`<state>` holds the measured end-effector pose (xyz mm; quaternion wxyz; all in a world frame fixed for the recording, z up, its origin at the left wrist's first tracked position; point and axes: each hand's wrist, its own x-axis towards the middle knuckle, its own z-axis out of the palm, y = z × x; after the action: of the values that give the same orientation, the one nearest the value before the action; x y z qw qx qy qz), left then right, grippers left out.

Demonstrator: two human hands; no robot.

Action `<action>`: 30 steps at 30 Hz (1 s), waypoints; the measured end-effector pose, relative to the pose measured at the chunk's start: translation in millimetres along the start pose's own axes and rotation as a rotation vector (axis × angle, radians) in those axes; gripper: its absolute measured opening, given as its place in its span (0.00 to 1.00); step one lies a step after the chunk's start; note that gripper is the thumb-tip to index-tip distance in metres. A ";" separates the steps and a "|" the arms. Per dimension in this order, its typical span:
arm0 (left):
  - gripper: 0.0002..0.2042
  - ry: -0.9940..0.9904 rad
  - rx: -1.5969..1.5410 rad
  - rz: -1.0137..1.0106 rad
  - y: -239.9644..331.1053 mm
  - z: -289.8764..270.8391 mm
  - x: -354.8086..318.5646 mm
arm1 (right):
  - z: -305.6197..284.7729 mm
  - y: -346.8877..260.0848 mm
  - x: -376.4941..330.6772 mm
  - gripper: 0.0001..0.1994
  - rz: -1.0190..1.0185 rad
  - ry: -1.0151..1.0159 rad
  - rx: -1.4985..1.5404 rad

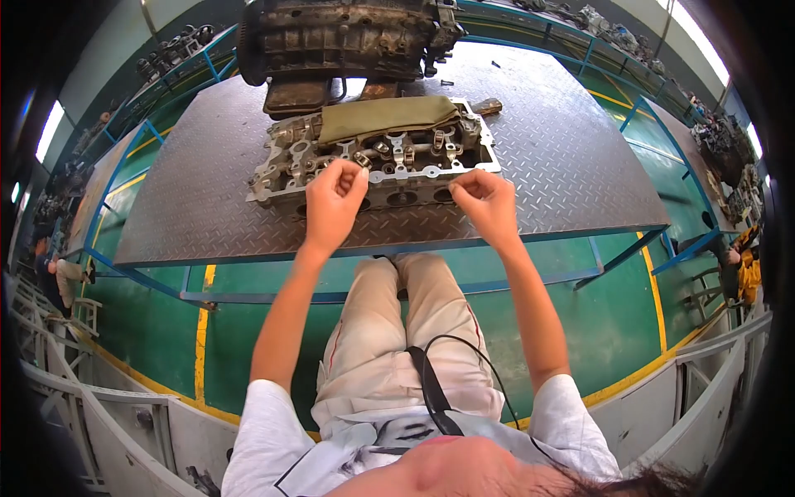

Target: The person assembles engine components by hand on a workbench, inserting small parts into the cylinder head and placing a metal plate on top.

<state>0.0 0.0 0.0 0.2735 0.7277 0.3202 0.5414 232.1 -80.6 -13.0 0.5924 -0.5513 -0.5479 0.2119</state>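
in the head view, a metal cylinder head [402,176] is lying on the patterned tabletop [571,166], nearer its front edge than its back edge, about midway between left and right edges. the left hand [335,195] is reaching to the cylinder head's near rim; its grip is forming a narrow pinch, thumb and fingertips holding a small metal part [362,159]. the right hand [489,199] is bending in at the same rim, toward its right end, its grip also pinching narrowly; whether it is holding anything, i cannot tell. a folded olive cloth [381,118] is covering some of the far side. a large dark engine assembly [339,41] is standing behind, by the tabletop's back edge.
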 end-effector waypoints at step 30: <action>0.06 -0.660 0.457 0.509 -38.1 100.9 112.9 | 24.9 47.9 -17.0 0.05 0.387 0.081 0.122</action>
<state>114.2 105.5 14.2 0.0522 0.9577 0.1385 0.2467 221.8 -70.3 -67.6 0.5946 -0.6172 -0.3938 0.3322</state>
